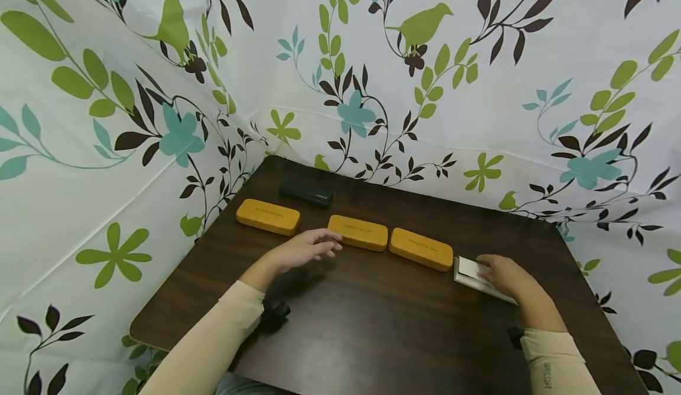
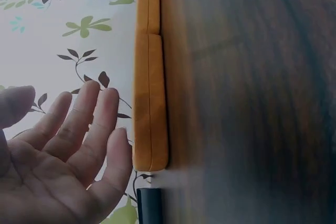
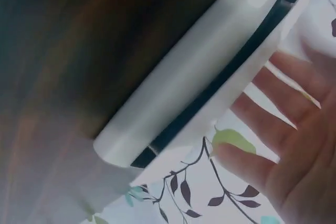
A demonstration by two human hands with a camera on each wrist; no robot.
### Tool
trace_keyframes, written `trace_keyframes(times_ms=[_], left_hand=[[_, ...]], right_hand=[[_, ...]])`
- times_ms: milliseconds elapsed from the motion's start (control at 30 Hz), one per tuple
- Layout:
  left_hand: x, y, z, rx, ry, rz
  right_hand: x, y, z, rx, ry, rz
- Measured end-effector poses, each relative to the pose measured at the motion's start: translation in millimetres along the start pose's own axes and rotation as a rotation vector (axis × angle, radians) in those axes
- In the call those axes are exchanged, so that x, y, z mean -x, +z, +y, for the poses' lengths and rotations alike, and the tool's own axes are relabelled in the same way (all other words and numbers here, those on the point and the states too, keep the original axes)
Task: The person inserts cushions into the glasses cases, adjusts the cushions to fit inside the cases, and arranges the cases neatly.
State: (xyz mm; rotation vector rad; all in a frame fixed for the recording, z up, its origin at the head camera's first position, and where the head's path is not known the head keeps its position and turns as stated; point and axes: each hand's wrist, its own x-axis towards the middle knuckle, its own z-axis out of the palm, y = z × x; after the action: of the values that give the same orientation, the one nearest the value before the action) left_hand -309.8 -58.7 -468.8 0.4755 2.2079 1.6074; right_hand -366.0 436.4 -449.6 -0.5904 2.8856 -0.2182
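A white glasses case lies at the right end of the row, its lid partly raised. In the right wrist view a dark gap shows between the rounded body and the lid. My right hand is at this case, its extended fingers along the lid's outer side. My left hand hovers over the table with fingers loosely spread and nothing in them. Nearest to it is the middle yellow glasses case. Another yellow case sits between that one and the white case.
A third yellow case lies at the left, with a black case behind it. All rest on a dark wooden table. Patterned white curtains hang along its back and left edges.
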Motion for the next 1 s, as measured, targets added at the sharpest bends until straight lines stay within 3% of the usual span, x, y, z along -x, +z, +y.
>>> trace_keyframes(times_ms=[233, 367, 600, 667, 733, 900, 1000], left_hand=[[-7.6, 4.5, -3.4, -0.022, -0.011, -0.04], [-9.7, 4.8, -7.2, -0.005, -0.022, -0.046], [-7.8, 4.9, -9.6, -0.019, -0.027, -0.054], [-6.6, 4.6, -9.3, -0.02, -0.026, -0.051], [-5.9, 3.8, -10.2, -0.022, -0.023, -0.041], [-2.7, 2.3, -12.0, -0.022, -0.024, -0.027], [0.1, 0.8, -14.4, -0.018, -0.022, -0.026]], right_hand=[[-2.1, 4.4, 5.9, 0.012, -0.016, 0.014], [-6.2, 2.7, 7.8, 0.007, -0.02, 0.09], [-12.7, 9.5, 8.3, 0.227, -0.067, 0.517], [-14.6, 10.5, 6.7, 0.247, -0.056, 0.575], [-16.2, 12.0, 4.4, 0.238, -0.034, 0.54], [-16.1, 20.0, -0.2, 0.247, 0.014, 0.299], [-16.1, 25.0, 1.5, 0.291, 0.016, 0.233]])
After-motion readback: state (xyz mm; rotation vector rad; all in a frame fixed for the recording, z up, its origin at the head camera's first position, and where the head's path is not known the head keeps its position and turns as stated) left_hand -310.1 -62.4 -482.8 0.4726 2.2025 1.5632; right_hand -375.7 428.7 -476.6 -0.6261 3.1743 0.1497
